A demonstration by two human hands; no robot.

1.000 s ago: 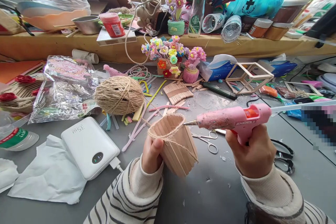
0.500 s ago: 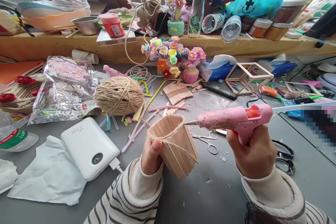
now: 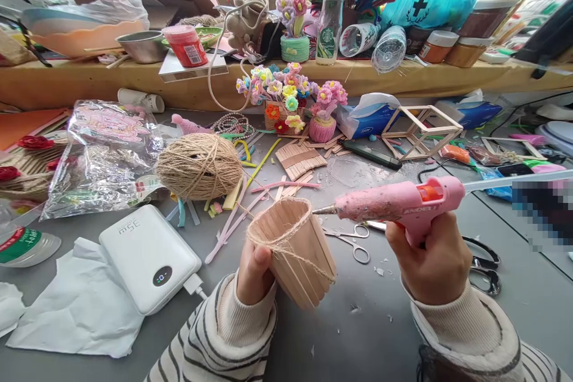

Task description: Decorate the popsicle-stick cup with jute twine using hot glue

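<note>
My left hand (image 3: pixel 256 268) is closed around the left side of a small cup made of popsicle sticks (image 3: pixel 301 271), tilted above the table. Jute twine (image 3: pixel 286 243) runs round the cup's rim, and a strand hangs slanting across its outer side. My right hand (image 3: pixel 432 262) grips a pink hot glue gun (image 3: pixel 398 203), its metal nozzle pointing left at the rim's right edge. Whether the tip touches the rim I cannot tell. Behind the cup lies a ball of jute twine (image 3: pixel 201 166), a strand of it leading to the cup.
Small scissors (image 3: pixel 353 242) lie behind the cup; black-handled scissors (image 3: pixel 486 268) are beside my right wrist. A white power bank (image 3: pixel 150 259) sits at left by crumpled tissue (image 3: pixel 78 304). Further back are a bundle of popsicle sticks (image 3: pixel 301 158), a wooden stick frame (image 3: pixel 423 131) and pipe-cleaner flowers (image 3: pixel 280 92).
The view has shifted slightly, so most things appear a little further left. Both hands keep their holds, with the nozzle still by the rim.
</note>
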